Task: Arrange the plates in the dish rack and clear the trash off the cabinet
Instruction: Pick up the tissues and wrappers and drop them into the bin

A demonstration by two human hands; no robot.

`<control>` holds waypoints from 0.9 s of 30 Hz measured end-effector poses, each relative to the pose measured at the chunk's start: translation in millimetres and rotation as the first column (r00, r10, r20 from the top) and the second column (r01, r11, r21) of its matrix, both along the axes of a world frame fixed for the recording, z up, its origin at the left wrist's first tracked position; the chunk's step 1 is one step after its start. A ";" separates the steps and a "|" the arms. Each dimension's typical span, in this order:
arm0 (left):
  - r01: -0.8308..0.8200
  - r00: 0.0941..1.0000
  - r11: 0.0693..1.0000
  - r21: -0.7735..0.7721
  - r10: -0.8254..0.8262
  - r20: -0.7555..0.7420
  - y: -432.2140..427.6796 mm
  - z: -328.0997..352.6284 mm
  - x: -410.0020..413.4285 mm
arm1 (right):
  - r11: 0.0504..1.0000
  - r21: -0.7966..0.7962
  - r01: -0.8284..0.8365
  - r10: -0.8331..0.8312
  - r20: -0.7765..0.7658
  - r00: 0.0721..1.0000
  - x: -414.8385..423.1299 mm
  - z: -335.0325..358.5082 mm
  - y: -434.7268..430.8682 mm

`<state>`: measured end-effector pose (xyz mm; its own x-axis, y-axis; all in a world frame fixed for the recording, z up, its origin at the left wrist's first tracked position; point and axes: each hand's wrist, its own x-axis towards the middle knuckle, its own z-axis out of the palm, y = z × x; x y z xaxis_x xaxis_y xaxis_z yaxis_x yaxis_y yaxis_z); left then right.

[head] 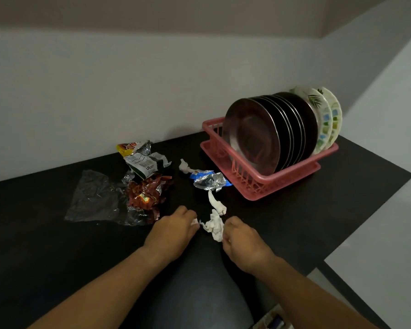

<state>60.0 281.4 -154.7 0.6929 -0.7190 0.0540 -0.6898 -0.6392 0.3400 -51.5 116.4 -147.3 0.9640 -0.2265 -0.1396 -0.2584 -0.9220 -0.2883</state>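
- My left hand (173, 233) and right hand (244, 245) meet over the near middle of the black cabinet top (342, 198). They flank a crumpled white tissue wad (214, 229), which I judge is so that I can gather it in one go.
- The left fingers pinch a thin strand at the wad's 9 o'clock edge, and the right fingers curl onto its 3 o'clock edge. Neither hand is spread.
- The plates part looks done. The pink plastic dish rack (259, 186) sits at 2 o'clock from the wad, near the wall. Every plate stands on edge in it, leaning back so they nest.
- Plates: about seven dark round metal plates (252, 136) in front, their rims too tightly packed for a sure count. Two pale patterned scalloped plates (328, 119) stand behind.
- Tissue: three pieces. These are the wad, a white tissue twist (216, 203) just beyond it at 12 o'clock, and a white tissue knot (183, 166) farther off at 11.
- One blue-and-silver foil wrapper (210, 181) lies at 12 o'clock, just beside the rack's front corner.
- At 10 to 11 o'clock lie:
  - one red-brown crumpled snack wrapper (147, 195)
  - one white-and-green torn packet (145, 165)
  - one yellow-and-red packet (131, 148)
  - one clear crinkled plastic bag (93, 198)
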 end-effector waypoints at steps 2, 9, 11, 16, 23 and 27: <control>0.007 1.000 0.996 0.088 -0.006 -0.014 -4.2 -8.0 -1.9 | 0.999 -0.039 -0.018 0.017 -0.012 1.000 -8.5 -2.1 -2.9; 0.010 0.999 0.999 0.037 -0.009 -0.035 -2.0 -12.4 -5.9 | 0.974 -0.216 -0.074 0.084 0.039 0.996 -19.4 -22.7 -4.0; 0.012 0.996 1.000 0.010 -0.011 -0.092 2.6 -7.1 -6.7 | 0.970 -0.223 -0.095 0.109 0.050 0.993 -17.6 -24.3 -3.8; -0.073 0.987 0.991 -0.114 0.055 -0.150 16.3 -0.9 -6.5 | 0.981 -0.118 -0.151 0.169 0.157 0.973 -5.6 -22.7 4.1; -0.076 0.991 0.971 -0.226 0.048 -0.126 24.4 11.2 -5.2 | 0.996 0.093 -0.003 -0.015 0.195 0.981 17.5 -7.5 -4.8; -0.092 0.992 0.971 -0.222 0.069 -0.107 22.3 11.1 -6.4 | 0.991 -0.016 0.133 -0.126 0.221 0.967 45.1 -0.4 -20.0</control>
<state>53.5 303.7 -143.6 0.7581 -0.6375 0.1376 -0.5954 -0.5904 0.5449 -6.4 96.4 -147.8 0.9325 -0.3520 0.0802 -0.3097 -0.8942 -0.3233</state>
